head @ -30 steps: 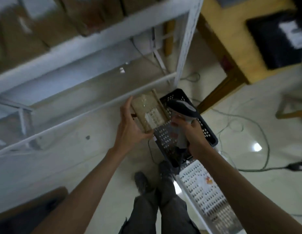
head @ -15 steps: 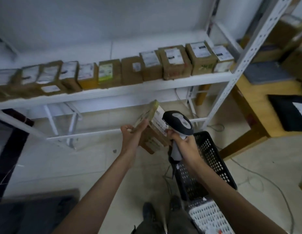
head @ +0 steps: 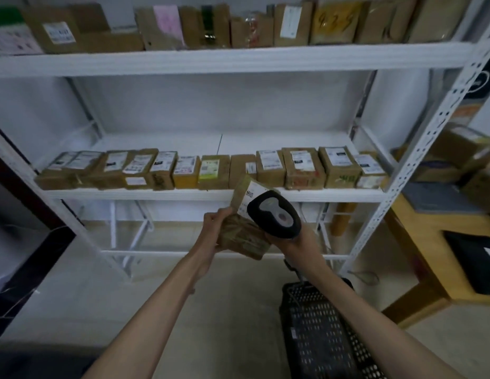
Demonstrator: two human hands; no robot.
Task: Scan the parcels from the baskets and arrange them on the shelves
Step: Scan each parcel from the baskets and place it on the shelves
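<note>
middle shelf (head: 211, 195): front full (parcel row (head: 211, 170)) | room above, behind

One scanner (head: 275, 214), one basket (head: 320, 337)

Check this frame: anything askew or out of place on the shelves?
Nothing much. The boxes on the middle shelf stand in one row; those at its left end lean unevenly. The left hand holds a parcel, the right hand a scanner.

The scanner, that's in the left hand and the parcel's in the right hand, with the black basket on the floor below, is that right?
Not quite: the hands are swapped. The head view shows the scanner in the right hand and the parcel in the left hand. The black basket is on the floor below, as you said.
</note>
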